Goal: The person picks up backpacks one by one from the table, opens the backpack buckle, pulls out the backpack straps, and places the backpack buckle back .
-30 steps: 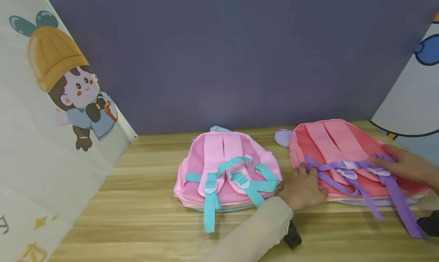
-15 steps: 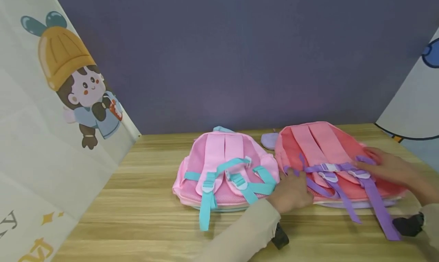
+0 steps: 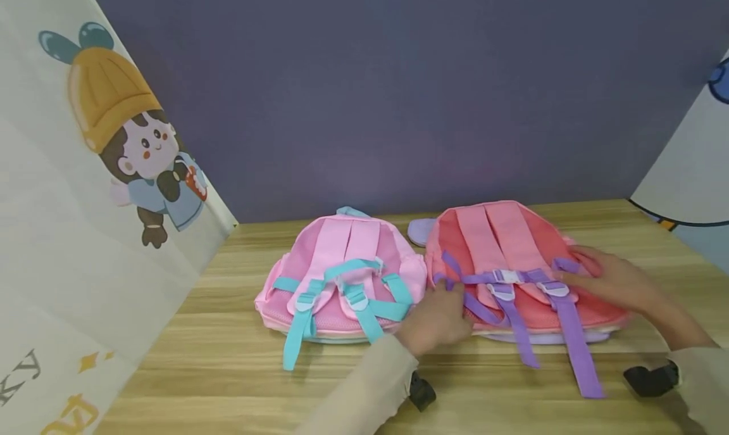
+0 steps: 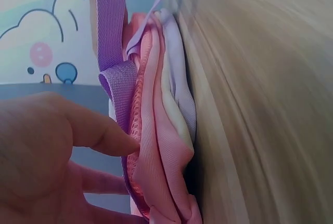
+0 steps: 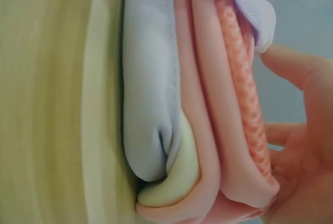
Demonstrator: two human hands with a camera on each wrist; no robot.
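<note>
A coral backpack [image 3: 547, 251] lies on the table, its shoulder straps facing up. Its purple straps [image 3: 578, 353] trail over the lower edge. On its left side rests my left hand [image 3: 438, 318]; in the left wrist view the thumb [image 4: 104, 133] touches the mesh edge and the fingers reach onto the back panel. My right hand [image 3: 615, 280] lies on its right side, thumb beside the purple webbing, fingers partly hidden behind the side in the right wrist view. Left of it, a light pink backpack [image 3: 336, 239] with turquoise straps lies against it, close by my left hand.
A lilac flap or pouch [image 3: 420, 231] shows behind the gap between the bags. The wooden table [image 3: 228, 371] meets a dark blue panel [image 3: 398, 93] at the back. A cartoon-printed white panel [image 3: 68, 232] rises on the left.
The coral backpack has moved left with both hands on it, closing the gap to the pink backpack. The pink backpack has also shifted left a little.
</note>
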